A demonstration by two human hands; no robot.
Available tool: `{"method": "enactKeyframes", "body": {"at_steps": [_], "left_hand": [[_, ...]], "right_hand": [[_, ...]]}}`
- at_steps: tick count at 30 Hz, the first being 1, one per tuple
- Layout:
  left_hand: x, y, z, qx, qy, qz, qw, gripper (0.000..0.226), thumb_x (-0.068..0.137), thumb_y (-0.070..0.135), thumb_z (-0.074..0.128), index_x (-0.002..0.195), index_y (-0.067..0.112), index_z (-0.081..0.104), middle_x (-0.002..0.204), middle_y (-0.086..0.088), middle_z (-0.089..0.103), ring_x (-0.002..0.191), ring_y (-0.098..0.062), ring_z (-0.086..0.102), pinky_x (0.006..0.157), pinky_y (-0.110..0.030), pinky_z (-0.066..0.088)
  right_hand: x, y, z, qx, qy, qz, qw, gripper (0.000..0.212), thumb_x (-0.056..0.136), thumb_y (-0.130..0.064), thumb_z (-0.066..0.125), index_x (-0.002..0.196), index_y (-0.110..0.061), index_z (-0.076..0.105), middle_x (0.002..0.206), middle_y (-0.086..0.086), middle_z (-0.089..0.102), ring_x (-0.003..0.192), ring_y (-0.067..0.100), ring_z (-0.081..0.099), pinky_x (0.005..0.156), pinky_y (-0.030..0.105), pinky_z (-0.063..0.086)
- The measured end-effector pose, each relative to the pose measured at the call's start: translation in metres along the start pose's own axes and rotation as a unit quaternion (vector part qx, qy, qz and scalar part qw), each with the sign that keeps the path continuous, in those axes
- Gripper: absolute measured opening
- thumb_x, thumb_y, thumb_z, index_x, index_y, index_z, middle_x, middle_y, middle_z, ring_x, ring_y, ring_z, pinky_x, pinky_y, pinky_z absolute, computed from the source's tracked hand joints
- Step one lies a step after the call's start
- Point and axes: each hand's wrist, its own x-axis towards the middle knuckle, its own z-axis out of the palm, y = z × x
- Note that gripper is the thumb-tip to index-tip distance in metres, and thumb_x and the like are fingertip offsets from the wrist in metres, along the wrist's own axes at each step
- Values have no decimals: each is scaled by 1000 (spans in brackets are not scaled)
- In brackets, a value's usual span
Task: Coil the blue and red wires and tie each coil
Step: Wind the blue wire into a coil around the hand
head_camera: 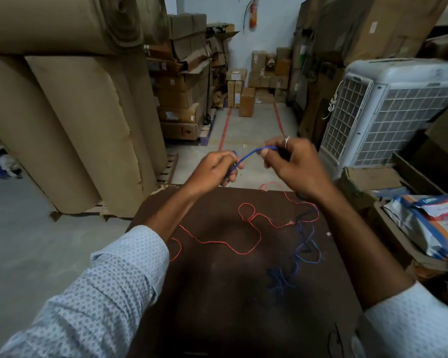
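- Head view is showing both hands raised beyond the far edge of the dark table (217, 293), with a short stretch of the blue wire (246, 155) running between them.
- Left hand (215, 169) is pinching the blue wire, its fingers curled closed around the lower end of that stretch; a small blue bend is poking out above the knuckles.
- Right hand (292, 161) is gripping the upper end, thumb and fingers closed on it; how many turns it is holding inside the fist I cannot tell.
- Between the two grips the wire's long axis is slanting, rising from the left fingers up toward the right fingers, and looking fairly taut.
- Most of the blue wire is lying loose and tangled on the table, below and behind the right wrist, well apart from the fingers; a dark strand seems to be mixed in with it.
- Red wire (217, 241) is sprawling uncoiled across the table beneath both forearms, touched by neither hand.
- Judging from this, coiling of the blue wire is only beginning; the slack to be drawn in is lying nearer the right arm, so the tangle there may be snagging as it feeds.
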Motion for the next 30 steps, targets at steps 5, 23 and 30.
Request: {"method": "enactKeyframes", "body": {"at_steps": [5, 23, 30], "left_hand": [[-8, 16, 18, -88, -48, -26, 995, 38, 100, 22, 32, 74, 11, 57, 47, 3, 35, 44, -13, 30, 50, -28, 29], [14, 54, -22, -593, 134, 25, 794, 32, 110, 24, 31, 90, 14, 54, 84, -8, 76, 85, -23, 75, 73, -33, 61], [19, 9, -38, -301, 248, 28, 920, 31, 111, 24, 25, 103, 9, 51, 108, -19, 71, 105, -29, 71, 90, -37, 56]], "right_hand": [[40, 4, -12, -18, 67, 0, 998, 12, 85, -16, 77, 95, -13, 74, 84, -2, 69, 67, 3, 59, 62, 14, 47], [-50, 52, 94, 92, -83, 86, 989, 32, 103, -40, 47, 84, -24, 66, 53, -11, 55, 51, 9, 55, 57, 30, 47], [-64, 10, 67, 271, -95, 124, 950, 12, 102, -13, 56, 96, -6, 65, 56, -3, 55, 43, 13, 42, 45, 25, 42]]}}
